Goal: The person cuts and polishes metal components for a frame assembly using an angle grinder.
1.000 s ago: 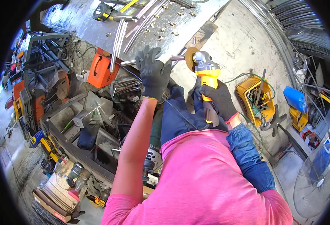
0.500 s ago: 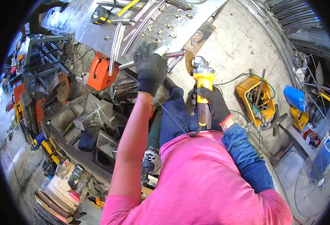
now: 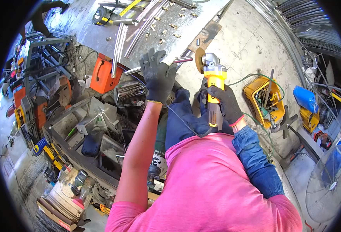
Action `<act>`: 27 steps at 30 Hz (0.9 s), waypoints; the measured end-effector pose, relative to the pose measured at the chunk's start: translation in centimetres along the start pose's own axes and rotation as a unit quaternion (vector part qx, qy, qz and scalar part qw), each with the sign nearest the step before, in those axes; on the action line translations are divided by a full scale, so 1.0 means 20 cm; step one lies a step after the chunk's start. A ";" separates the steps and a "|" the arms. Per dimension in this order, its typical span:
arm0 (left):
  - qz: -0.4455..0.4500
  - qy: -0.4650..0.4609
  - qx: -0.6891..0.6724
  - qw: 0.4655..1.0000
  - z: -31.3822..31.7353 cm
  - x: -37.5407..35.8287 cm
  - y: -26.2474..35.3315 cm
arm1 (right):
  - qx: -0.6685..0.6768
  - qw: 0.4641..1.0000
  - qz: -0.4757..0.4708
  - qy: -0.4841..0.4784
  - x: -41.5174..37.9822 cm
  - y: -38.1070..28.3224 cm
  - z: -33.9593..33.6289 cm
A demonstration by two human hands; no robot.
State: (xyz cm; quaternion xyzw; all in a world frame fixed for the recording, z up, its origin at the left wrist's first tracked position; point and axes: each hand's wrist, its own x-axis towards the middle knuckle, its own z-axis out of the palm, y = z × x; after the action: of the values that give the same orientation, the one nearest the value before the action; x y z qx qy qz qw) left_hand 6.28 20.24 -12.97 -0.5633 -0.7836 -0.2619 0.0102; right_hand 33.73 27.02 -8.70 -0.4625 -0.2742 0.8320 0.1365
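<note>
Left hand (image 3: 159, 79), gloved, clamped on a metal tube (image 3: 161, 65) at the edge of the steel bench (image 3: 85, 27). Right hand (image 3: 225, 103), gloved, wrapped tight around the yellow grinder (image 3: 213, 83), disc (image 3: 198, 60) just beside the tube's end. Yellow case (image 3: 261, 100) on the floor, open, holding tools and wires. Grey bin (image 3: 68, 123) at left, filled with metal scrap.

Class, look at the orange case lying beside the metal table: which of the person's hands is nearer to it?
Left. The left hand, holding the metal tube, is just right of the orange case; the right hand, gripping the grinder, lies farther right.
</note>
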 end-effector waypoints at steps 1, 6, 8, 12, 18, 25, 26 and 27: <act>0.002 0.000 0.006 1.000 0.00 0.00 0.01 | -0.013 1.000 -0.003 0.000 0.00 0.01 0.00; 0.009 0.004 0.006 1.000 -0.01 0.02 0.01 | -0.041 0.999 0.004 -0.006 0.01 0.02 0.00; 0.006 -0.008 0.009 1.000 -0.01 0.04 0.00 | -0.035 0.999 0.008 -0.013 0.01 0.03 0.00; 0.011 -0.015 0.045 0.999 0.00 0.07 -0.01 | -0.001 0.999 0.029 -0.015 0.00 0.04 -0.01; -0.014 -0.005 -0.011 1.000 -0.02 0.04 0.00 | 0.052 0.998 0.027 -0.024 -0.01 0.03 -0.01; 0.008 0.009 -0.015 1.000 -0.02 0.01 0.00 | 0.016 0.999 0.031 -0.015 -0.03 -0.05 0.00; 0.003 0.016 -0.017 1.000 -0.02 0.01 0.01 | 0.015 0.999 0.031 -0.015 -0.04 -0.06 -0.01; 0.001 0.017 -0.017 1.000 -0.02 0.01 0.00 | 0.018 0.999 0.043 -0.014 -0.04 -0.06 -0.01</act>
State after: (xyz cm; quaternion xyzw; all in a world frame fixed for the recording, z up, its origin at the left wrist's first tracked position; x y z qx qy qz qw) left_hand 6.11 20.15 -12.53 -0.5597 -0.7783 -0.2841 0.0141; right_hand 34.34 27.71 -7.49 -0.4595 -0.2410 0.8484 0.1045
